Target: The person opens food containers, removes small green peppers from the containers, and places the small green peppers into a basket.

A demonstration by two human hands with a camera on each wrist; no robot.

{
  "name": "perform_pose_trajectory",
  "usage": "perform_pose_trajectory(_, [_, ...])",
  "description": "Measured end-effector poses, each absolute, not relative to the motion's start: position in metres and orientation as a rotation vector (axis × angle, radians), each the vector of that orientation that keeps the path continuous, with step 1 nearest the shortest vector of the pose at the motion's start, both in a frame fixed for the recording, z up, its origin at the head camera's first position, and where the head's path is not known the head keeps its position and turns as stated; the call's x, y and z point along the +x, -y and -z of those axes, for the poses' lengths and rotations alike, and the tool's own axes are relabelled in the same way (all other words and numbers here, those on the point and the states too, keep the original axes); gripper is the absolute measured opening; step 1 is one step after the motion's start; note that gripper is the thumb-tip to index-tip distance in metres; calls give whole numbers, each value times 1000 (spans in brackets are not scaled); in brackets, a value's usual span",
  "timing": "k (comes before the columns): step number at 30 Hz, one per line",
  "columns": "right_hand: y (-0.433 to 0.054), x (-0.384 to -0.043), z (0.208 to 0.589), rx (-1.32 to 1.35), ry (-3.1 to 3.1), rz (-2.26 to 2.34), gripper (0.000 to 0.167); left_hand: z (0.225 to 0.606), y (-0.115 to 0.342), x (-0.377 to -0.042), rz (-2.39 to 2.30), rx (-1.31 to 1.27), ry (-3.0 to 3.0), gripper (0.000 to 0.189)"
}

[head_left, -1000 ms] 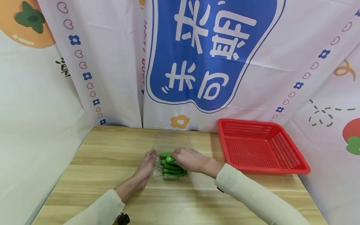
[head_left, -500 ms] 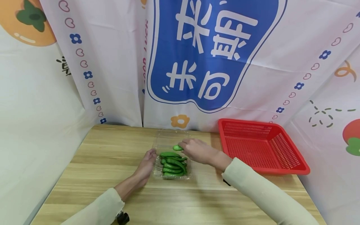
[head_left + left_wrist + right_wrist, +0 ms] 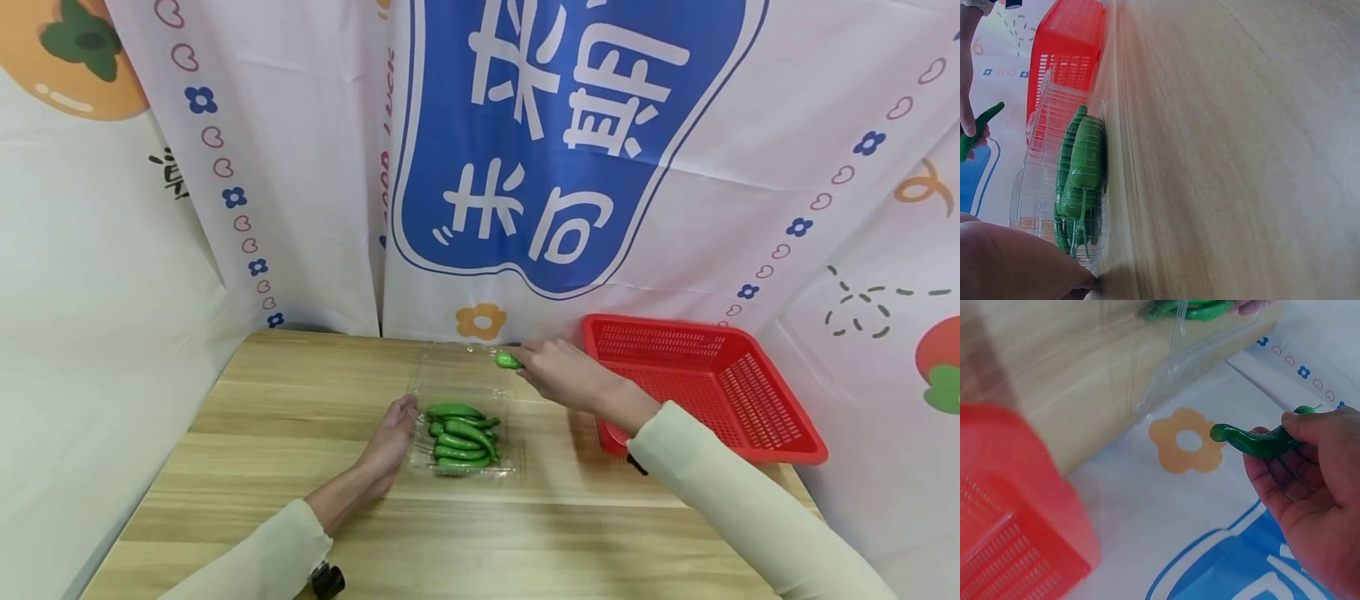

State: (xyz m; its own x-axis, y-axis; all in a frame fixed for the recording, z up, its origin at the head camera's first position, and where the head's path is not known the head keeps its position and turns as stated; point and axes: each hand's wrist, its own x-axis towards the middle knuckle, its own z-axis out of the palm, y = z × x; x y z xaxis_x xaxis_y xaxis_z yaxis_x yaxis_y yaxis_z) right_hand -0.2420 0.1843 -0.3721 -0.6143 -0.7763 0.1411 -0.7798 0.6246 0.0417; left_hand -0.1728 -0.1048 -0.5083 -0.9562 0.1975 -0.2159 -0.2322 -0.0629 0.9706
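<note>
Above a wooden table [image 3: 285, 433], the right hand [image 3: 562, 372] pinches one green pepper [image 3: 508, 361], far and right of the other peppers [image 3: 461, 442] in the clear box [image 3: 507, 450]; the left hand [image 3: 392, 422] touches the box's left side, its grip unclear; taking-out seems in hand, the next move calling for a steady pinch

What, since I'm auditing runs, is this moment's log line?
right hand: grips curved green pepper; left hand: at open clear plastic box; contents: green peppers
</note>
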Motion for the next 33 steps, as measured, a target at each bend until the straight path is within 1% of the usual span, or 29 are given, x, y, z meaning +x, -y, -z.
perform_pose_trajectory(4, [-193, -244, 365, 1262, 2729, -15, 19, 509, 105, -173, -2099, -38, -1924, 57])
perform_pose_trajectory(12, [-208, -250, 352, 1157, 2801, -52, 16, 509, 105, -172, -2113, -41, -1916, 57])
perform_pose_trajectory(14, [-212, -252, 349, 1121, 2821, -57, 17, 509, 105, -172, -2114, -40, -1917, 57])
perform_pose_trajectory(20, [-225, -259, 338, 1001, 2906, -96, 26, 508, 105, -172, -2111, -34, -1917, 57])
perform_pose_trajectory(26, [-237, -270, 329, 923, 2986, -245, 20, 508, 105, -172, -2110, -42, -1918, 57])
perform_pose_trajectory(30, [-248, -280, 328, 921, 2972, -308, 10, 508, 105, -172, -2111, -47, -1918, 57])
perform_pose_trajectory(33, [-258, -287, 329, 892, 2972, -355, 9, 507, 105, -172, -2114, -45, -1912, 57])
